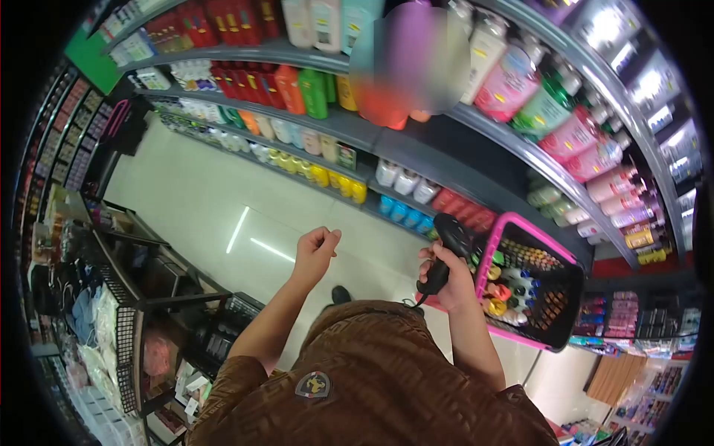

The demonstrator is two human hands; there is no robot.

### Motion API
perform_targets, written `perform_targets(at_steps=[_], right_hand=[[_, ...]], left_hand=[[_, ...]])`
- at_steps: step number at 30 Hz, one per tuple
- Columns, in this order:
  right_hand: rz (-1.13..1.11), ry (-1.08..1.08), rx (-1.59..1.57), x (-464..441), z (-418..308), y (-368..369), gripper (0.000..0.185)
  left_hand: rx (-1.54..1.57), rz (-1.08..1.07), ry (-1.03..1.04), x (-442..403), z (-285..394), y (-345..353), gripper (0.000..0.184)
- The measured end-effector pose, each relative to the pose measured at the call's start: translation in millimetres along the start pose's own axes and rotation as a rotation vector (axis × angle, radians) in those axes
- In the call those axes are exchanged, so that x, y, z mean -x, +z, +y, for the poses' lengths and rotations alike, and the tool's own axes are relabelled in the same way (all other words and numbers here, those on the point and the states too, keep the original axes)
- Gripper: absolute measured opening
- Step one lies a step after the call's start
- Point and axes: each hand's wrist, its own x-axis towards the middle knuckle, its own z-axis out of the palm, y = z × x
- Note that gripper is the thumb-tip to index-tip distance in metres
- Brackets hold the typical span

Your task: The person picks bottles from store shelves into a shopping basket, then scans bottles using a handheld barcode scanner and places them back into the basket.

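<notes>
My right hand (451, 275) is wrapped round the handle of a black handheld barcode scanner (454, 233). The scanner's head points up towards the shelves, and a thin cord or strap hangs from the bottom of its handle. My left hand (317, 253) is held out over the floor in a loose fist, thumb against the curled fingers, with nothing visible in it. Close to the right of the scanner stands a black shopping basket (569, 297) with a pink rim. Several bottles with coloured caps (513, 290) are inside it.
Curved grey shelves (297, 53) run across the front, stocked with pink pump bottles (508, 80), green bottles (313, 94) and yellow packs (320, 175). A dark rack (123, 305) with wire baskets stands at left. Pale tiled floor (193, 197) lies between. A blurred patch covers part of the upper shelves.
</notes>
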Motion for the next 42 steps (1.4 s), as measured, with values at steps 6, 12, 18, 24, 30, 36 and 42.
perform_targets(at_steps=[6,12,18,24,30,36,42], right_hand=[[0.037,0.031,0.064,-63,10,69,0.018],[0.07,0.113,0.096,-124,8,109,0.018],[0.028,0.116,0.074,-194,4,136,0.025],[-0.019,0.119,0.138,-244,-5,167,0.026],[0.047,0.083,0.146,-266,-5,187,0.025],[0.235,0.023,0.072,-261,14,213,0.025],[0.428,-0.065,-0.022,-257,46,241,0.025]], left_hand=[[0.0,0.04,0.035,-41,21,-71,0.03],[0.047,0.01,-0.005,-110,20,-89,0.015],[-0.028,-0.005,-0.014,-175,45,-106,0.019],[-0.162,0.001,-0.005,-248,60,-135,0.027],[-0.156,-0.011,0.107,-353,86,-137,0.045],[-0.051,-0.243,-0.049,-462,82,-133,0.026],[-0.31,-0.398,-0.159,-507,87,-127,0.018]])
